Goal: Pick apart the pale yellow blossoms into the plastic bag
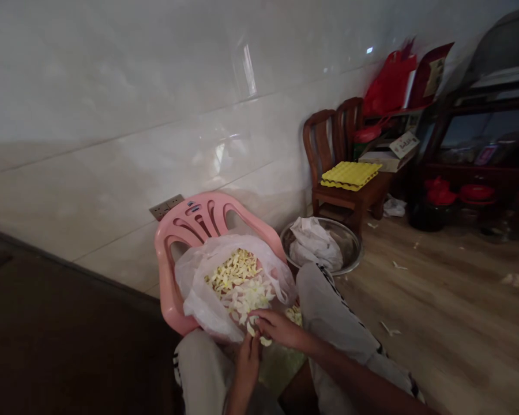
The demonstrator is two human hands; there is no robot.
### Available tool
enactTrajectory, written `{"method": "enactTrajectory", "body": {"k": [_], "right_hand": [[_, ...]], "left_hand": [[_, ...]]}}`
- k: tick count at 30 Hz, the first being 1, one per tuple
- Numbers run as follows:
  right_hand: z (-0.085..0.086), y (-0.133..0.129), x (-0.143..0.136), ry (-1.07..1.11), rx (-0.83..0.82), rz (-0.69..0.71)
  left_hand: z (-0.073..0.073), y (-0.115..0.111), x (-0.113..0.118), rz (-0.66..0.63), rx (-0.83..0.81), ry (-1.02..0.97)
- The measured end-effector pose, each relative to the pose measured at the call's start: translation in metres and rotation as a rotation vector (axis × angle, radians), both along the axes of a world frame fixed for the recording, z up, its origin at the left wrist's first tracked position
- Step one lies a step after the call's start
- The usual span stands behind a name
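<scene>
A pink plastic chair (pixel 170 288) stands in front of my knees, and an open white plastic bag (pixel 199 311) rests on its seat. Inside the bag lie small yellowish-white buds or petals (pixel 236 270) toward the back, with larger white flowers (pixel 253 294) nearer to me. At the bag's front edge my right hand (pixel 281 327) pinches a whitish flower (pixel 251 328), its fingers closed. Just below and left of it, my left hand (pixel 247 356) has its fingertips pressed together at the same flower. The fingers partly hide the flower. Another pale petal (pixel 265 341) shows between the hands.
A metal basin (pixel 354 259) holding a white bag (pixel 313 245) is on the floor beside my right knee. Yellow egg trays (pixel 350 174) lie on a wooden chair (pixel 322 135) behind it. Red-lidded jars (pixel 478 193) stand at right. Petal scraps (pixel 390 329) dot the wooden floor.
</scene>
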State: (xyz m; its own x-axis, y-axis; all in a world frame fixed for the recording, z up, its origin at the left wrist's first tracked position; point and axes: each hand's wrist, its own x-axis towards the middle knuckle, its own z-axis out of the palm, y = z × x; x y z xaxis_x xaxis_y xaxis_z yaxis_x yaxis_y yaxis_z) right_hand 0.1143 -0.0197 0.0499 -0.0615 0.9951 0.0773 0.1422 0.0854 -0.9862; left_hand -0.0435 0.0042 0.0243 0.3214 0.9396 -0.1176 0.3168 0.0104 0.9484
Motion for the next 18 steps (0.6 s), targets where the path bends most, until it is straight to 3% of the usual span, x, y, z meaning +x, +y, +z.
{"method": "enactTrajectory", "body": {"k": [7, 13, 18], "right_hand": [[-0.0011, -0.0003, -0.0002, 0.053, -0.062, 0.121], [-0.0009, 0.0015, 0.0009, 0.093, -0.055, 0.146], [0.0042, -0.0005, 0.0004, -0.037, 0.041, 0.096]], "left_hand": [[-0.0100, -0.0011, -0.0002, -0.197, -0.175, -0.052], [-0.0024, -0.0062, 0.0032, -0.204, -0.150, -0.039], [-0.0035, -0.0020, 0.0033, -0.235, -0.215, -0.090]]}}
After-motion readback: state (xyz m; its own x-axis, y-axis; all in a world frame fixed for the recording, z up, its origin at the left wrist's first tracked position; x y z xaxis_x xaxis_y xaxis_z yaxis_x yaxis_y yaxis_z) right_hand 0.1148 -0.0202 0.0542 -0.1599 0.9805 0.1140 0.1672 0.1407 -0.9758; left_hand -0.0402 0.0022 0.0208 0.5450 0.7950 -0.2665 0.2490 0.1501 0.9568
